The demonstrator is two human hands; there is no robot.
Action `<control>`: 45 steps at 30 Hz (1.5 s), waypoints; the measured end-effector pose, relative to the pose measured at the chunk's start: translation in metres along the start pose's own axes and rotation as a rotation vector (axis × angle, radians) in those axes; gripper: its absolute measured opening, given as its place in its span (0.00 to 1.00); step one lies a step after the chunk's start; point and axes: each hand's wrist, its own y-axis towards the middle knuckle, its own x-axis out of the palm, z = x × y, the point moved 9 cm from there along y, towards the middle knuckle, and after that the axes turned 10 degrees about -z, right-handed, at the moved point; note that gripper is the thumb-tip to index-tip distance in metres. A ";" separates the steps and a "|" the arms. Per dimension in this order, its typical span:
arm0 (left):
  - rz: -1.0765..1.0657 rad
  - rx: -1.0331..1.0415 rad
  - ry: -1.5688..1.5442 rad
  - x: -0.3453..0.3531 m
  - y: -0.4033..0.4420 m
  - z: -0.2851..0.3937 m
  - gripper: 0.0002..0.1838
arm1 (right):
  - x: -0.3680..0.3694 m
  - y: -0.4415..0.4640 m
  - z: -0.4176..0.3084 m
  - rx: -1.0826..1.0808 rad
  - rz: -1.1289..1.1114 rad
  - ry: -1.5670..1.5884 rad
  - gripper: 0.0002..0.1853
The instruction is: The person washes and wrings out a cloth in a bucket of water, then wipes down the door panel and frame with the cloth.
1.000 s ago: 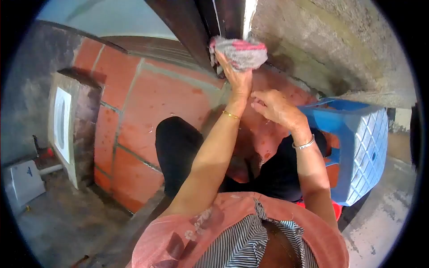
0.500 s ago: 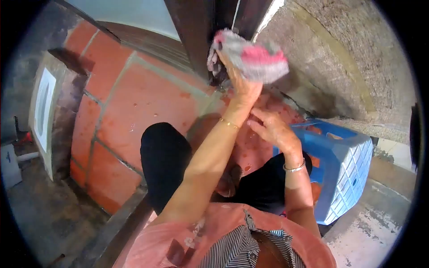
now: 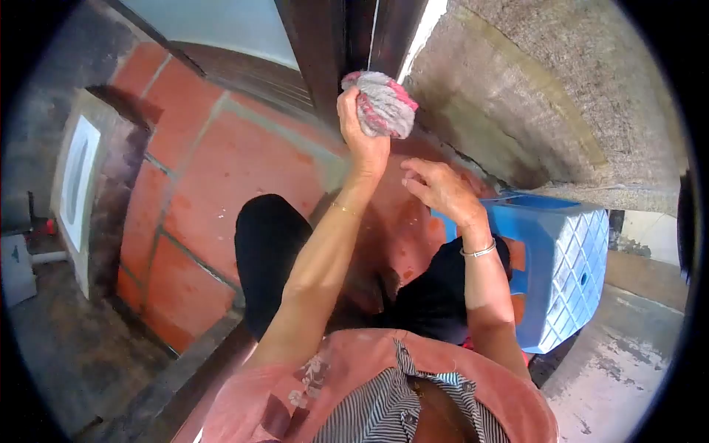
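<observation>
A bunched grey-and-pink cloth (image 3: 384, 107) is gripped in my left hand (image 3: 363, 144), at the foot of the dark door frame (image 3: 325, 44). The fingers wrap its left side, and part of them is hidden behind it. Just to the right and nearer my body, my right hand (image 3: 443, 190) hovers empty over the red tiled floor (image 3: 258, 166). Its fingers are loosely bent and apart, pointing toward the left wrist without touching it.
A blue plastic stool (image 3: 572, 273) lies on its side by my right knee. A rough, stained wall (image 3: 509, 96) rises on the right. Wet spots mark the tiles. Left of them is a raised block with a white panel (image 3: 80, 170).
My left hand has shifted left and slightly down with the cloth, which is now more bunched. The right hand has separated from the left wrist.
</observation>
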 end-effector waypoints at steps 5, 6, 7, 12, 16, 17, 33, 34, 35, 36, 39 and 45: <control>0.014 0.275 0.307 0.013 0.063 0.095 0.24 | 0.011 -0.003 0.002 -0.016 -0.007 -0.152 0.17; 0.055 0.280 0.230 0.013 0.060 0.084 0.22 | 0.009 -0.006 -0.005 -0.029 0.008 -0.156 0.17; 0.046 0.278 0.247 0.013 0.056 0.074 0.21 | 0.004 -0.004 -0.011 -0.047 0.037 -0.162 0.17; -0.082 0.108 0.406 -0.003 0.002 0.013 0.18 | 0.009 -0.001 -0.006 -0.005 -0.019 -0.026 0.17; 0.010 0.076 0.083 0.005 0.036 0.045 0.15 | 0.002 -0.014 -0.015 -0.064 0.067 -0.110 0.18; -0.047 0.279 0.324 0.009 0.053 0.079 0.16 | 0.001 -0.013 -0.014 -0.051 0.051 -0.108 0.19; -0.110 0.133 0.443 0.001 -0.013 -0.011 0.22 | -0.010 -0.008 0.021 0.095 0.084 0.088 0.17; -0.142 0.049 0.414 -0.001 -0.016 -0.010 0.19 | -0.012 -0.009 0.029 0.131 0.131 0.105 0.17; -0.169 -0.043 0.311 -0.010 -0.021 -0.006 0.18 | -0.016 -0.008 0.038 0.160 0.181 0.117 0.17; -0.196 -0.121 0.205 -0.019 -0.025 -0.003 0.17 | -0.018 -0.006 0.051 0.219 0.193 0.156 0.19; -0.078 -0.602 -0.463 -0.041 -0.061 -0.045 0.17 | -0.007 0.007 0.088 0.194 0.370 0.293 0.20; -0.759 -0.700 0.408 -0.090 -0.109 -0.042 0.15 | 0.182 0.025 0.097 0.452 -0.075 1.311 0.21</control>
